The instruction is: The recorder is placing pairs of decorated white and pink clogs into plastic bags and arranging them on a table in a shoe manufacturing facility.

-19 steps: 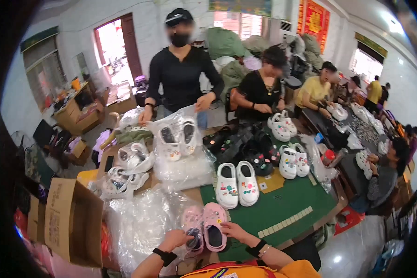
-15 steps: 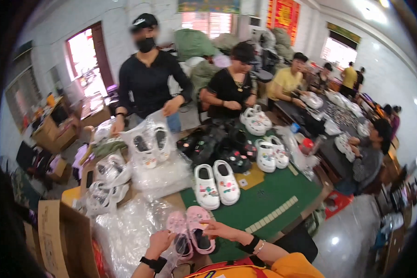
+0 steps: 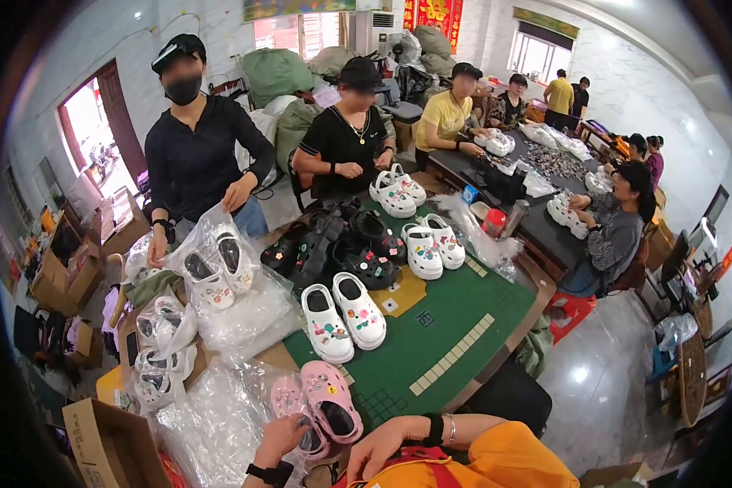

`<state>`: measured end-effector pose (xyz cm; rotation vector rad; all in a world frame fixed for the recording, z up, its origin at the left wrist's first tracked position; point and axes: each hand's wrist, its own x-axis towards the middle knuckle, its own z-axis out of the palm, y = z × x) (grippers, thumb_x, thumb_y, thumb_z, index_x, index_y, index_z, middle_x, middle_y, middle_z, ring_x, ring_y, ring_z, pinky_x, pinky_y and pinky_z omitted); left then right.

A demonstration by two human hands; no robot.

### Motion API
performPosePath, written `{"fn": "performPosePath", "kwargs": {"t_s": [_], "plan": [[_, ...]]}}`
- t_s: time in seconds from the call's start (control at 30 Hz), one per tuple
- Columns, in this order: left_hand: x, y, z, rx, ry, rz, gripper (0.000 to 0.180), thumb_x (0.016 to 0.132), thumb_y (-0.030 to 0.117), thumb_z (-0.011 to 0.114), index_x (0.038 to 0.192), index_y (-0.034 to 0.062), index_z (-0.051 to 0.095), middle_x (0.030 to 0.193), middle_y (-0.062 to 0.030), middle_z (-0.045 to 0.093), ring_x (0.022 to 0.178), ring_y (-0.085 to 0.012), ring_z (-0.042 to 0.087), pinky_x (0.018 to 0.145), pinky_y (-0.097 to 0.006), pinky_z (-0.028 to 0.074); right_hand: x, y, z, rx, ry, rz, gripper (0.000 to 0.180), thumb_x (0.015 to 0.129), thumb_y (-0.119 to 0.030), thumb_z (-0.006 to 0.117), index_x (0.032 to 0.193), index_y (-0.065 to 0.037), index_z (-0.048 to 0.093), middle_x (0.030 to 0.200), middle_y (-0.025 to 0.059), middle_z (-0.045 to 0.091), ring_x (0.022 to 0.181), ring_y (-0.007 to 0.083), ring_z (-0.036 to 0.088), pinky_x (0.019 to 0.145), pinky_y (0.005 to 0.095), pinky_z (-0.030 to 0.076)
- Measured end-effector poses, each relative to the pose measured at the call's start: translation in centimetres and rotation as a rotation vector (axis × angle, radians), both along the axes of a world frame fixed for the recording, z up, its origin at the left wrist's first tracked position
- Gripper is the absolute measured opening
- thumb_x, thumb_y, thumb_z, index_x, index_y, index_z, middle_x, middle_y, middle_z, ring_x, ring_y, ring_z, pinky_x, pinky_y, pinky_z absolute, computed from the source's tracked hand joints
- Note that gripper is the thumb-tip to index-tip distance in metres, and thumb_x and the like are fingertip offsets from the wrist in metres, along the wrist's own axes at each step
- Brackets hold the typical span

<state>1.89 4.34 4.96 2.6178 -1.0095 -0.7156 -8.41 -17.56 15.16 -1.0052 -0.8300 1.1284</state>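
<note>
A pair of pink clogs (image 3: 331, 401) with small charms lies at the near edge of the green table mat (image 3: 455, 325), partly on clear plastic bags (image 3: 215, 419). My left hand (image 3: 278, 437), with a black watch on the wrist, grips the heel end of the left pink clog (image 3: 289, 400). My right hand (image 3: 382, 449) hovers close to my body just right of the pink pair, fingers loosely apart and holding nothing. A pair of white clogs (image 3: 343, 313) stands on the mat just beyond the pink ones.
A pile of black clogs (image 3: 342, 244) and more white pairs (image 3: 431, 248) fill the table's far side. A standing person in black holds bagged clogs (image 3: 215, 262). Seated people work at the tables behind. An open cardboard box (image 3: 110, 446) sits at my left.
My right hand has come off the pink clogs and drawn back toward my body. My left hand stays on the pink clog. My head has turned, shifting the whole view.
</note>
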Motion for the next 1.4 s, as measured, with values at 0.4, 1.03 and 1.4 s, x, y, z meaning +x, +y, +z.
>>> {"fn": "performPosePath", "kwargs": {"t_s": [0.4, 1.03, 1.4], "plan": [[-0.1, 0.1, -2.0, 0.034, -0.027, -0.018, 0.038, 0.077, 0.035, 0.053, 0.105, 0.0101, 0.051, 0.088, -0.0161, 0.059, 0.078, -0.0353, 0.057, 0.066, -0.044, 0.046, 3.2, -2.9, -3.8, 0.138, 0.446, -0.884, 0.058, 0.086, -0.027, 0.048, 0.133, -0.007, 0.02, 0.076, 0.0011, 0.05, 0.067, 0.0072, 0.047, 0.06, 0.0202, 0.038], [-0.2, -0.6, -1.4, -0.091, 0.033, -0.023, 0.031, 0.076, 0.029, 0.056, 0.099, 0.0094, 0.051, 0.085, -0.0197, 0.058, 0.076, -0.0378, 0.056, 0.064, -0.044, 0.044, 4.4, -17.6, -0.5, 0.752, 0.282, -1.935, 0.025, 0.086, -0.021, 0.046, 0.11, -0.024, 0.039, 0.105, 0.0054, 0.052, 0.072, 0.0158, 0.052, 0.064, 0.032, 0.04], [-1.9, -0.2, -5.6, 0.072, 0.212, -0.172, 0.031, 0.079, 0.033, 0.048, 0.097, 0.0087, 0.054, 0.083, -0.0185, 0.059, 0.078, -0.0349, 0.057, 0.067, -0.043, 0.045, 3.9, -5.4, -16.3, -0.609, 0.196, -1.289, 0.062, 0.075, -0.024, 0.06, 0.127, -0.009, 0.032, 0.113, 0.0065, 0.047, 0.098, 0.0167, 0.045, 0.08, 0.0335, 0.039]]}}
